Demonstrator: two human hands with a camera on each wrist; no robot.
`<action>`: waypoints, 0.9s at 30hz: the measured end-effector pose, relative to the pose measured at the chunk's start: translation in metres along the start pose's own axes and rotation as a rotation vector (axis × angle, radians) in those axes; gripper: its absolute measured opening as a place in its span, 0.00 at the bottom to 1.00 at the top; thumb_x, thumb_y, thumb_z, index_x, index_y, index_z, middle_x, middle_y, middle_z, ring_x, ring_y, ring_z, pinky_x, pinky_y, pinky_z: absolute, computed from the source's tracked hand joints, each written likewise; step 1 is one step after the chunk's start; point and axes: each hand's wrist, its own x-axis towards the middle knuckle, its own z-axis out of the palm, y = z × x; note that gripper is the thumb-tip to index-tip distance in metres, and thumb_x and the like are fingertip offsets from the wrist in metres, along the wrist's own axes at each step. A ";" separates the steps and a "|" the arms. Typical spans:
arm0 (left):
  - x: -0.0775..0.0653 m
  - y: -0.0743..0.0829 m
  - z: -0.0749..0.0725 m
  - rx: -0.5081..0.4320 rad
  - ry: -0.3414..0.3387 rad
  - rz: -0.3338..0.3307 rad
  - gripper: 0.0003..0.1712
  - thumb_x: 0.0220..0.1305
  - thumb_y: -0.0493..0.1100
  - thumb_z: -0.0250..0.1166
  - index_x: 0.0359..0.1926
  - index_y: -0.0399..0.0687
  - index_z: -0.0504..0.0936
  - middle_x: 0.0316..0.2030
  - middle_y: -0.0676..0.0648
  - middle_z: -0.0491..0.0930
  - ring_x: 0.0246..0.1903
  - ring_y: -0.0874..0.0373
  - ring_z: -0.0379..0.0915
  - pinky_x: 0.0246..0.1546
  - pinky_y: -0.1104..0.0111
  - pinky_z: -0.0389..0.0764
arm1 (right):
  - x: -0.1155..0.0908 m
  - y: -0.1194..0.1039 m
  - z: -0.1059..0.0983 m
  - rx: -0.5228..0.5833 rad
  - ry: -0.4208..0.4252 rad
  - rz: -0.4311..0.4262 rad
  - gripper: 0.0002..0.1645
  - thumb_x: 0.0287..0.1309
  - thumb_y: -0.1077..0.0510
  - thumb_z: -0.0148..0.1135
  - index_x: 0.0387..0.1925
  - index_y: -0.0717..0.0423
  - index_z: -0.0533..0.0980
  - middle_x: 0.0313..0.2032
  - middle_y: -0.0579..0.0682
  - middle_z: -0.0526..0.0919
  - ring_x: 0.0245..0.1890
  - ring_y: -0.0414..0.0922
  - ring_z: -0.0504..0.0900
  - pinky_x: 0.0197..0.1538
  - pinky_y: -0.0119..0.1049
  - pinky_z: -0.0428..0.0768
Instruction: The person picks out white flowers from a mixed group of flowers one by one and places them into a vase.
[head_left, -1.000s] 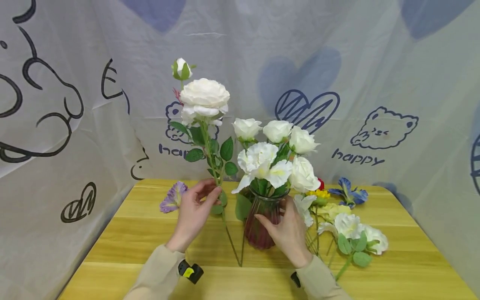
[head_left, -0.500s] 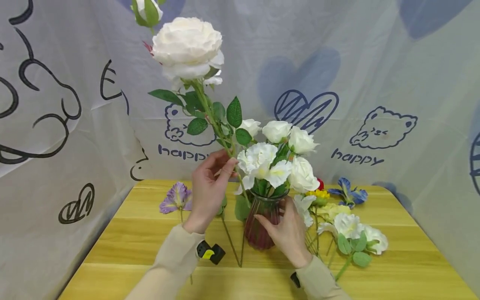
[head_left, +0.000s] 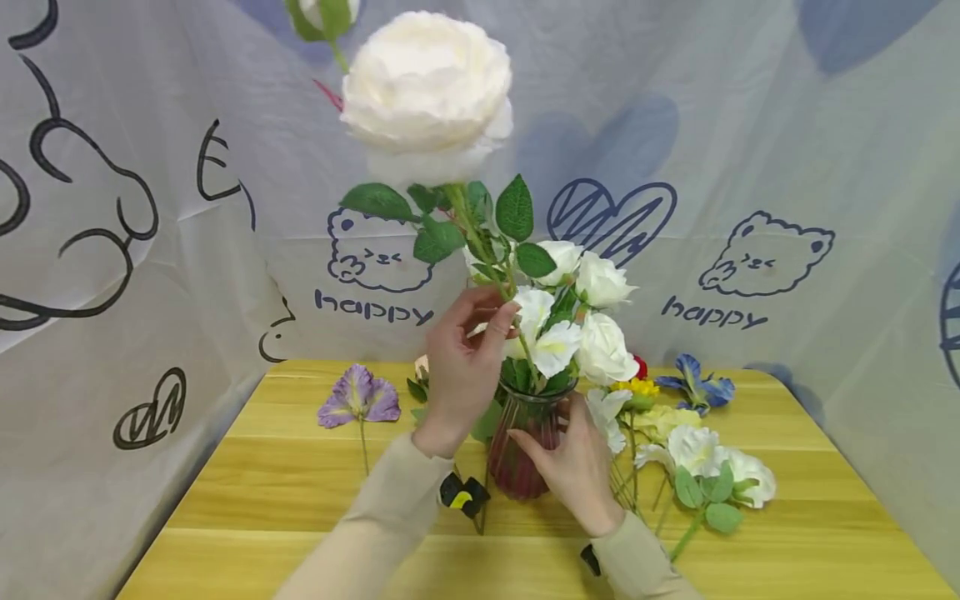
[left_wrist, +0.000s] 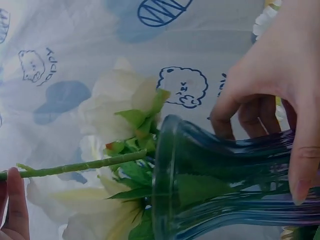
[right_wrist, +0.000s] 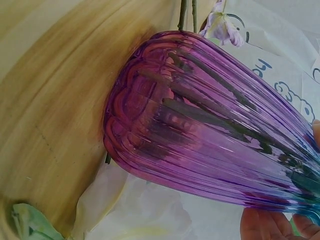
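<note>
Left hand (head_left: 467, 362): thumb and fingers together, pinching the stem (left_wrist: 90, 166) of the large white flower (head_left: 427, 87). The bloom stands above this grip; the stem's lower end (cut end visible from the left wrist) sits below it, just above the mouth of the vase (head_left: 517, 462). Right hand (head_left: 573, 458): thumb and fingers curled round the vase, below and to the right of the pinch. White roses (head_left: 603, 279) fill the mouth above the right-hand grip. A purple flower (head_left: 360, 396) lies left of the pinch, on the table (head_left: 247, 500).
</note>
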 end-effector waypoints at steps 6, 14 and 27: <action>-0.007 -0.004 0.011 0.076 -0.048 0.094 0.09 0.65 0.40 0.60 0.42 0.38 0.79 0.34 0.42 0.81 0.29 0.56 0.79 0.30 0.69 0.84 | 0.000 0.000 -0.001 0.000 -0.003 0.008 0.41 0.38 0.37 0.74 0.48 0.56 0.68 0.38 0.52 0.78 0.35 0.47 0.82 0.34 0.41 0.83; -0.009 -0.011 0.012 0.256 -0.083 0.198 0.08 0.65 0.38 0.60 0.41 0.38 0.79 0.35 0.43 0.82 0.33 0.57 0.80 0.34 0.75 0.82 | 0.000 0.002 0.000 -0.006 0.017 -0.054 0.42 0.40 0.40 0.74 0.51 0.58 0.66 0.38 0.53 0.78 0.35 0.48 0.82 0.33 0.41 0.83; -0.016 -0.017 0.012 0.414 -0.179 0.247 0.07 0.64 0.37 0.61 0.41 0.39 0.80 0.35 0.45 0.83 0.34 0.60 0.80 0.34 0.77 0.81 | -0.001 0.004 0.000 -0.031 0.018 -0.058 0.40 0.40 0.40 0.74 0.49 0.57 0.67 0.37 0.51 0.78 0.34 0.47 0.81 0.31 0.41 0.82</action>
